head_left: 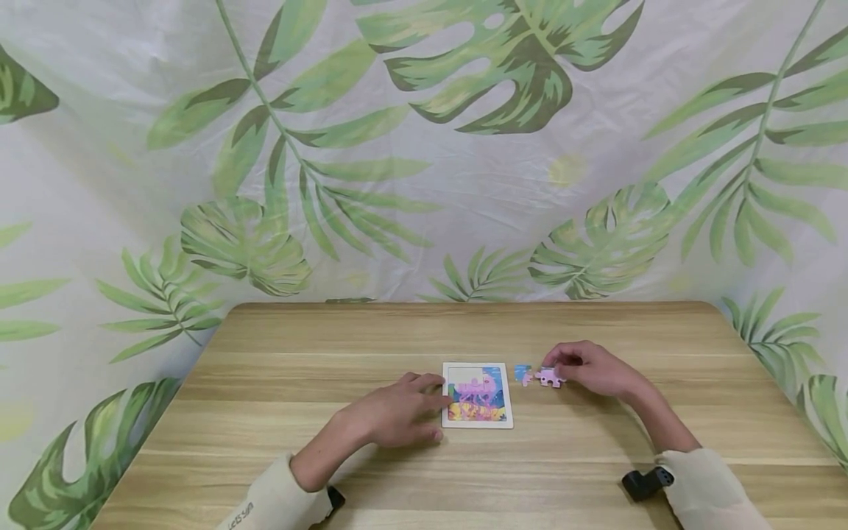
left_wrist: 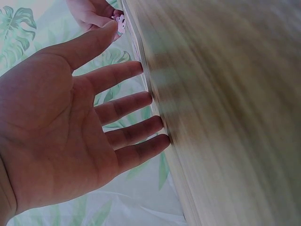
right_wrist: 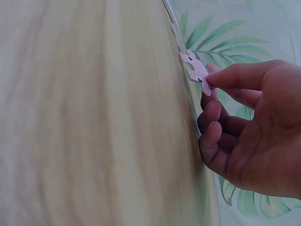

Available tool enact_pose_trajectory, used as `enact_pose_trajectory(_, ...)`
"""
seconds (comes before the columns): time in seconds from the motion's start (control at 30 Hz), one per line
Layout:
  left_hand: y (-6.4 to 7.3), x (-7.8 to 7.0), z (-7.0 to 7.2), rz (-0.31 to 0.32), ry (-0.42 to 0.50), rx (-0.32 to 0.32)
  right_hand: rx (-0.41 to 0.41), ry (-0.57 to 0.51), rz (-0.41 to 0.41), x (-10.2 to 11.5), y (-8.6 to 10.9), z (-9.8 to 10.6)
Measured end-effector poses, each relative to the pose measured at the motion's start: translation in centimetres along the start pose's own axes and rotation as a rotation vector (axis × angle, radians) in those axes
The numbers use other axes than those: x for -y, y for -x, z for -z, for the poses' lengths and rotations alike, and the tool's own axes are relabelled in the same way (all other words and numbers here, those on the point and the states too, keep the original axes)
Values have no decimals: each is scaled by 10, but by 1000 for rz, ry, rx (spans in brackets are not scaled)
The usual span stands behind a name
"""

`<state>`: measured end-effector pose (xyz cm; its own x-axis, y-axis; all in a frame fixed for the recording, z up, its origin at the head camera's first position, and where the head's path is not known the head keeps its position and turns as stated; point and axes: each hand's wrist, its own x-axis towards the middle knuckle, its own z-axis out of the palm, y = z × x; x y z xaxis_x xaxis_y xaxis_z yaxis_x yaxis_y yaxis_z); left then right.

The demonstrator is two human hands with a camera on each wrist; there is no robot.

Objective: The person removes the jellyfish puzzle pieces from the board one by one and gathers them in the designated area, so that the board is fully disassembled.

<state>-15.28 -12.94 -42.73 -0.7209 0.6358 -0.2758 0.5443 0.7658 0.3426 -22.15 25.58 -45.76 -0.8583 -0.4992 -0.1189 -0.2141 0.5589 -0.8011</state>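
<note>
A small framed jigsaw puzzle point(head_left: 476, 425) with a white border lies on the table, showing a pink sea creature over yellow coral; a blank area shows at its upper left. At its left edge rests my left hand point(head_left: 407, 412), fingers spread and nearly straight in the left wrist view. To the right of the puzzle, my right hand point(head_left: 592, 368) pinches a pink jigsaw piece point(right_wrist: 196, 69) between thumb and index finger, its other fingers curled. Between that piece and the frame lies a blue and pink jigsaw piece point(head_left: 523, 374).
The wooden table point(head_left: 331, 338) spreads around both hands, its far edge against a leaf-patterned cloth point(head_left: 397, 184). A black device point(head_left: 645, 483) sits at the right wrist by the sleeve point(head_left: 709, 486).
</note>
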Motion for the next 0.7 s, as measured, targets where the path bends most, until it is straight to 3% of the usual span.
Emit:
enact_pose_trajectory(0.37, -1, 0, -1, -3, -15, 2, -31, 126, 12, 0, -6, 0)
enact_pose_trajectory(0.7, -1, -1, -1, 4, -9, 0, -15, 156, 47, -2, -8, 2)
